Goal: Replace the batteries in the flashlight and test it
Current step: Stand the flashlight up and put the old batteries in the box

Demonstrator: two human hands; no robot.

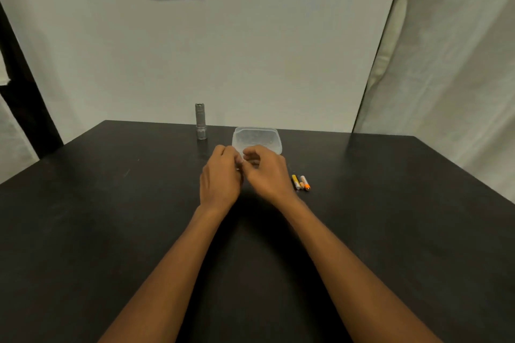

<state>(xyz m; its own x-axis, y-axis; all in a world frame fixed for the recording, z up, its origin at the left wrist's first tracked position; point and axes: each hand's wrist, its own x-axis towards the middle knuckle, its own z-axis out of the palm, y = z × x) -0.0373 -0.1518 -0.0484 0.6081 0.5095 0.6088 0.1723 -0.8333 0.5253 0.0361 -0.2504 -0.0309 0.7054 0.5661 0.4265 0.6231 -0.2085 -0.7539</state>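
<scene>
Flashlight (200, 121) stands upright at the table's (111, 203) far edge, long axis vertical. It's at 11 o'clock from your L hand (220, 175) and apart from it, so L is the nearer hand. L's fingers curl in toward R's, tips meeting just in front of the clear tub (267, 136). R hand (267, 172) is curled likewise. Something small & pale may sit betw. the fingertips; can't tell what, or whether it's pinched. Batteries (301, 182) lie near R hand at 3 o'clock, axes approx. 11–5. Flashlight's cap is too small to judge.
</scene>
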